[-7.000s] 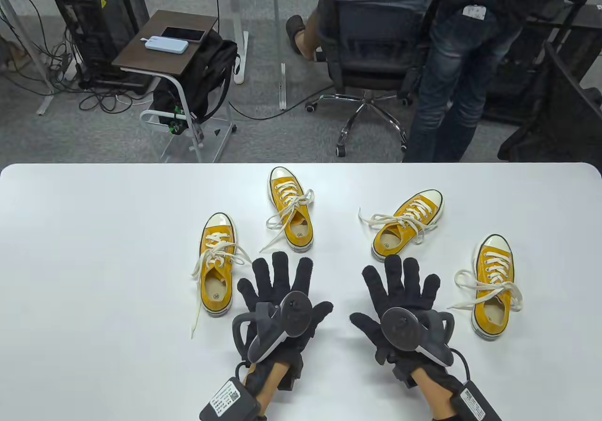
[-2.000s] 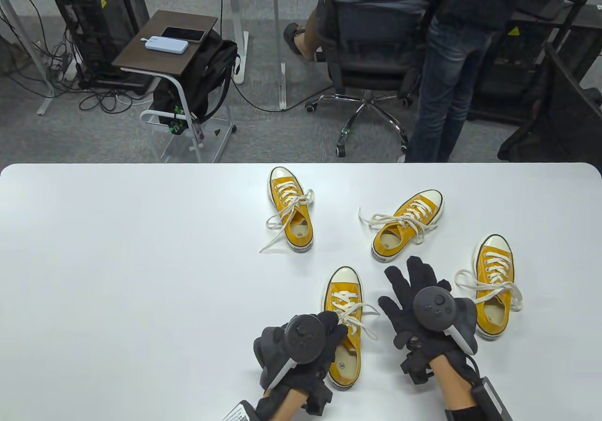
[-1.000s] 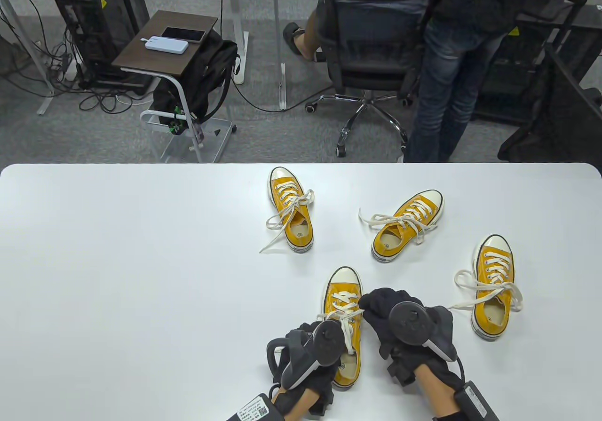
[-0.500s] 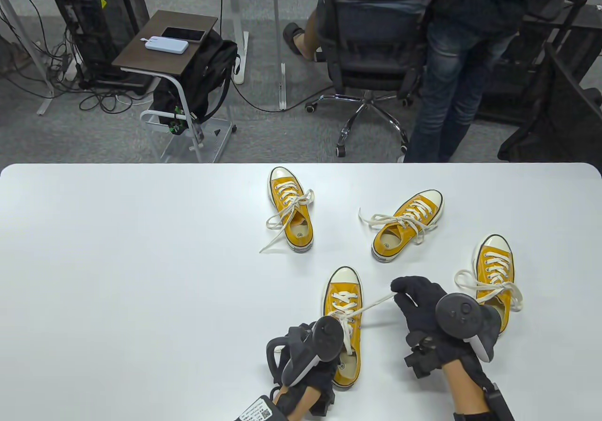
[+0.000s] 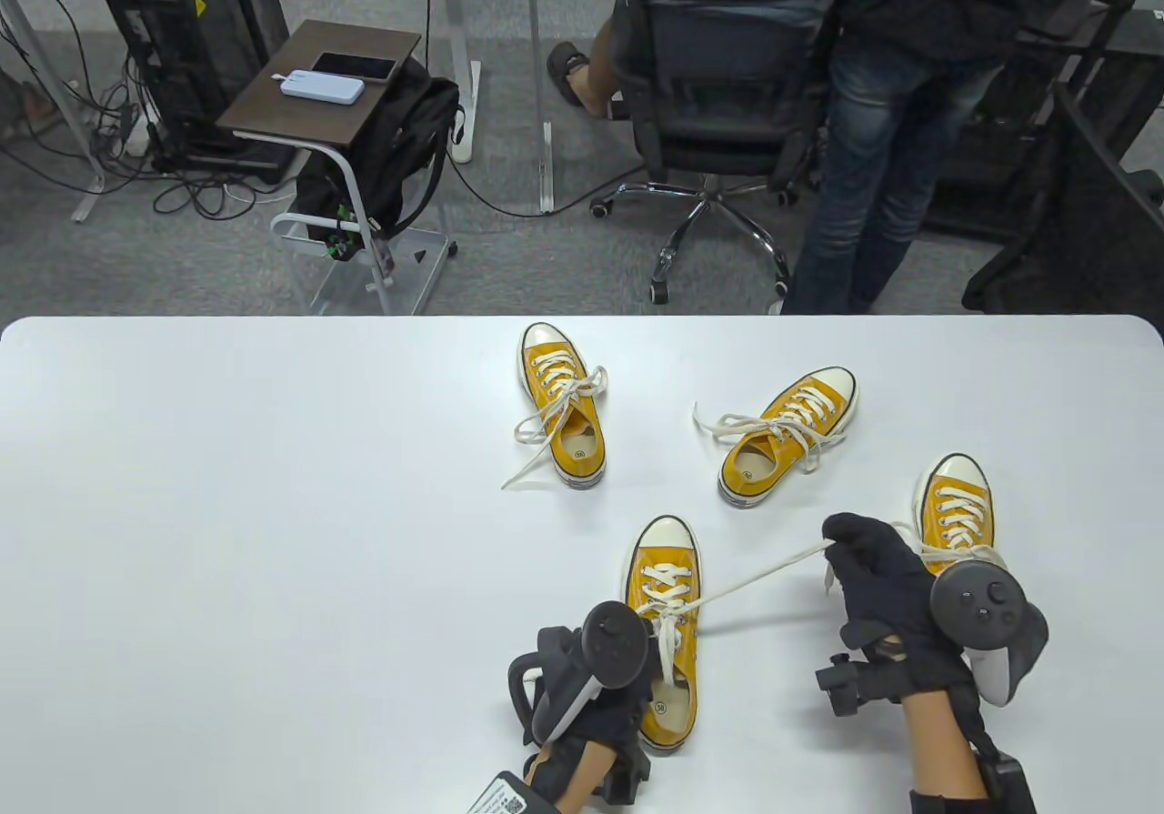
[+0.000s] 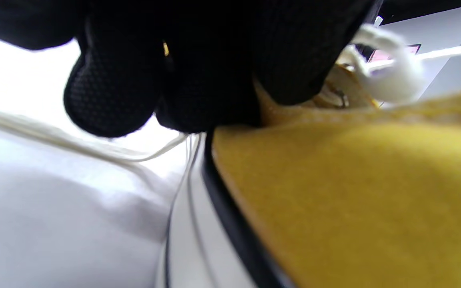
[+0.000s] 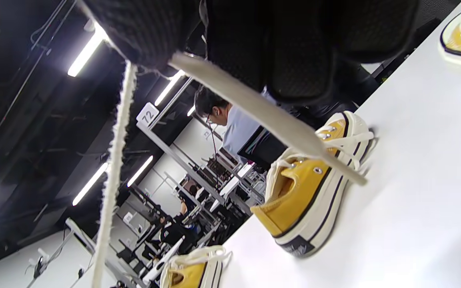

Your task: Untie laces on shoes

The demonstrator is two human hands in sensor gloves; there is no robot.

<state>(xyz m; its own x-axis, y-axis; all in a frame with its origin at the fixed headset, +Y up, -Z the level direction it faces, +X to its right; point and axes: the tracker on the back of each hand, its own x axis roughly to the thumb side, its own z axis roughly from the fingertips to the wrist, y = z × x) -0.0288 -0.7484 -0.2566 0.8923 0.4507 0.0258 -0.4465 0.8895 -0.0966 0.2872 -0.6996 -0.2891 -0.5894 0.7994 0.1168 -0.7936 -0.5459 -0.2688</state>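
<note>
Item one, the yellow canvas low-top shoe with cream toe cap (image 5: 663,632), sits toe-away on the white counter (image 5: 227,532) directly in front of you, between your hands. Your left hand (image 5: 591,687) rests against its near left side; the left wrist view shows gloved fingers (image 6: 110,92) pressed to the yellow upper at the sole edge, a steadying grip, though how far they curl round the shoe you cannot tell from here. Your right hand (image 5: 878,577) pinches one end of the cream flat lace (image 5: 764,573) between thumb and fingertips, grip closed on it, the lace drawn taut from the shoe's eyelets out to the right, raised off the counter. Items two to four: three more yellow low-top shoes, one at back centre (image 5: 562,403), one at back right (image 5: 787,434), one at far right (image 5: 953,509) just behind your right hand, all with laces that look tied in bows. Risks, by judgement: if the bow snags into a knot, the pull may drag or tip the shoe unless your left hand presses firmly; the lace could slip from a light pinch; your right hand, travelling right, could catch the far-right shoe or its loose loops and shift it.
</note>
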